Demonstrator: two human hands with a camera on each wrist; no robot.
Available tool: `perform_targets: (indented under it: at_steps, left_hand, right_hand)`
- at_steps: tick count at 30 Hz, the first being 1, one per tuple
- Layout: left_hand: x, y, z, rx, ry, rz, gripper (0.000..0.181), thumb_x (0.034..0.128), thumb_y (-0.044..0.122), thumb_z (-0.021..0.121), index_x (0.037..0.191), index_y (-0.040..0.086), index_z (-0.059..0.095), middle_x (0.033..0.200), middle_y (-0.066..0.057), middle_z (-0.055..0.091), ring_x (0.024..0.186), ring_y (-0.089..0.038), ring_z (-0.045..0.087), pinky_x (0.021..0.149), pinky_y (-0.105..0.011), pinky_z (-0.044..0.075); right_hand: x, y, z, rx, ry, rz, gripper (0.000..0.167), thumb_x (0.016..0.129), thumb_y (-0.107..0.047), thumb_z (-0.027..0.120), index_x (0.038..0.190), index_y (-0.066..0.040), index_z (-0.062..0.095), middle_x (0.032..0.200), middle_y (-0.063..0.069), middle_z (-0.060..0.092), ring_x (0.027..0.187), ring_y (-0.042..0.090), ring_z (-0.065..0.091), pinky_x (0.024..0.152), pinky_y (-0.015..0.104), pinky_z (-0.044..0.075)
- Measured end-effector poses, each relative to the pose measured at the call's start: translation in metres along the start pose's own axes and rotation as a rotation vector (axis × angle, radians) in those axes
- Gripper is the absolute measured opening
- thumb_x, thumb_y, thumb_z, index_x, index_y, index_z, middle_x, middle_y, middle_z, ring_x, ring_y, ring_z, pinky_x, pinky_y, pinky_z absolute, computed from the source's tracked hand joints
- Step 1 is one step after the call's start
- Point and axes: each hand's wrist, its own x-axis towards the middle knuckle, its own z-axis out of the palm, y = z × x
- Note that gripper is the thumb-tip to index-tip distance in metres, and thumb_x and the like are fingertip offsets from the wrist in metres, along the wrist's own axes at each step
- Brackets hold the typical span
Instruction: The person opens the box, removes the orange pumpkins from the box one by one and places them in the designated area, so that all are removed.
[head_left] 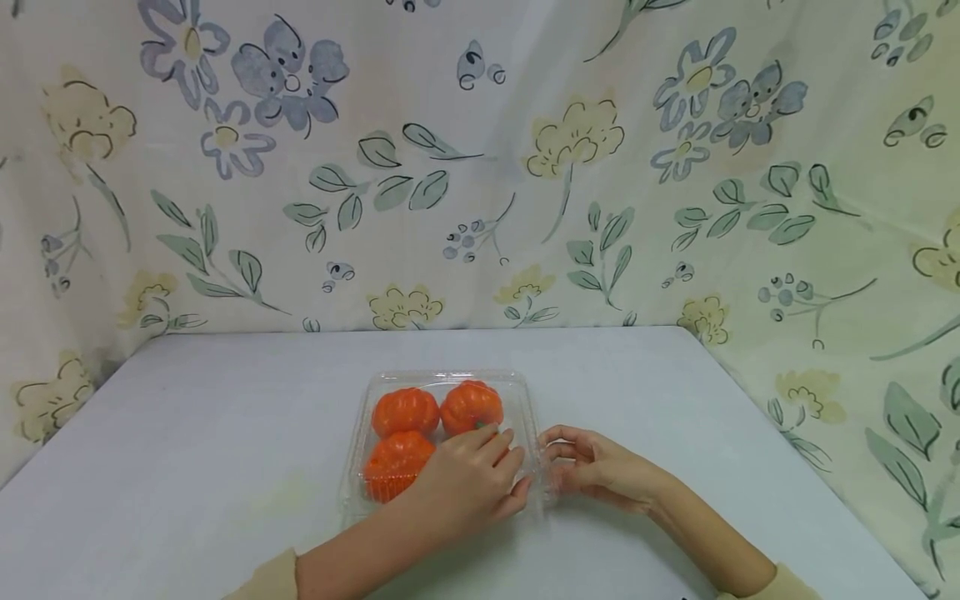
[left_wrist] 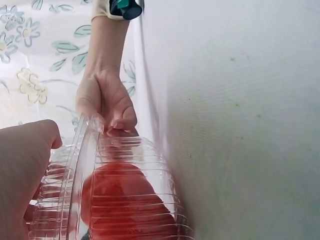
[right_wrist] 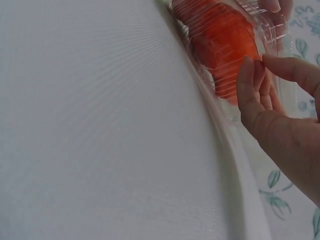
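Observation:
A clear plastic clamshell container [head_left: 371,379] with its lid down sits on the table, with orange ribbed pumpkins [head_left: 405,412] inside. Three show in the head view; the left forearm and hand cover the front right part. My left hand [head_left: 468,475] lies across the top, its fingers pressing on the lid. At the right side, my right hand [head_left: 607,467] holds the container's edge between thumb and fingers. The right wrist view shows those fingertips [right_wrist: 248,65] close against the rim. Ridged side walls [left_wrist: 140,195] appear in the left wrist view.
The container stands on a white-covered table [head_left: 225,400], near its middle. Behind it hangs a floral cloth [head_left: 480,167], which also runs down the right side. A dark device [left_wrist: 127,9] is worn at the right wrist.

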Motion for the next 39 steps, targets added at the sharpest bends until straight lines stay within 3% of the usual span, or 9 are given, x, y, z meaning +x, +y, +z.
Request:
perform_targets:
  at_steps: [8,13,16,20,27,32,39]
  left_hand:
    - [-0.006,-0.003,-0.006,-0.022,-0.04,-0.02,0.03,0.0903,0.041,0.081,0.106,0.016,0.081,0.106,-0.001,0.08,0.102,-0.018,0.076,0.089,-0.031,0.063]
    - [-0.008,-0.005,-0.013,-0.041,-0.085,-0.045,0.035,0.0914,0.044,0.08,0.113,0.016,0.081,0.112,-0.001,0.08,0.104,-0.019,0.076,0.091,-0.034,0.063]
    - [-0.01,-0.007,-0.017,-0.044,-0.077,-0.058,0.035,0.0909,0.044,0.081,0.112,0.016,0.081,0.112,-0.002,0.079,0.104,-0.02,0.076,0.091,-0.036,0.063]
    - [-0.012,-0.012,-0.02,-0.031,-0.029,-0.064,0.034,0.0894,0.042,0.083,0.109,0.014,0.081,0.111,-0.003,0.08,0.103,-0.021,0.076,0.088,-0.036,0.064]
    - [-0.021,-0.026,-0.028,-0.009,0.007,-0.085,0.037,0.0863,0.043,0.085,0.109,0.013,0.081,0.107,-0.003,0.08,0.098,-0.021,0.076,0.088,-0.035,0.064]
    - [-0.03,-0.039,-0.034,-0.056,0.034,-0.123,0.039,0.0836,0.039,0.088,0.107,0.008,0.081,0.105,-0.006,0.08,0.092,-0.022,0.076,0.084,-0.037,0.065]
    - [-0.043,-0.054,-0.045,-0.101,0.056,-0.168,0.038,0.0878,0.04,0.084,0.108,0.007,0.08,0.103,-0.005,0.079,0.09,-0.021,0.077,0.075,-0.039,0.065]
  right_hand:
    - [-0.001,-0.006,0.001,0.007,0.03,0.036,0.035,0.1,-0.006,0.065,0.133,-0.008,0.052,0.114,0.001,0.064,0.099,0.012,0.065,0.094,0.032,0.058]
    - [-0.002,-0.007,0.002,-0.01,0.063,0.025,0.05,0.1,-0.006,0.065,0.146,-0.005,0.044,0.118,0.003,0.06,0.101,0.014,0.065,0.097,0.033,0.058]
    - [-0.003,-0.008,0.004,-0.092,0.122,0.023,0.063,0.101,-0.009,0.065,0.155,-0.002,0.034,0.127,0.009,0.057,0.108,0.018,0.064,0.098,0.032,0.057]
    - [-0.003,-0.01,0.009,-0.271,0.209,0.008,0.078,0.102,-0.014,0.068,0.165,-0.007,0.022,0.147,0.023,0.047,0.121,0.025,0.062,0.099,0.029,0.057]
    - [-0.002,-0.011,0.02,-0.463,0.269,-0.124,0.082,0.102,-0.014,0.07,0.169,-0.013,0.022,0.166,0.03,0.028,0.136,0.047,0.053,0.101,0.032,0.057]
    - [0.002,-0.014,0.024,-0.548,0.322,-0.252,0.071,0.102,-0.011,0.07,0.164,-0.011,0.036,0.167,0.024,0.033,0.14,0.052,0.049,0.104,0.035,0.057]
    - [0.007,-0.016,0.027,-0.587,0.345,-0.359,0.06,0.101,-0.006,0.069,0.157,-0.008,0.046,0.165,0.019,0.04,0.142,0.052,0.047,0.103,0.023,0.053]
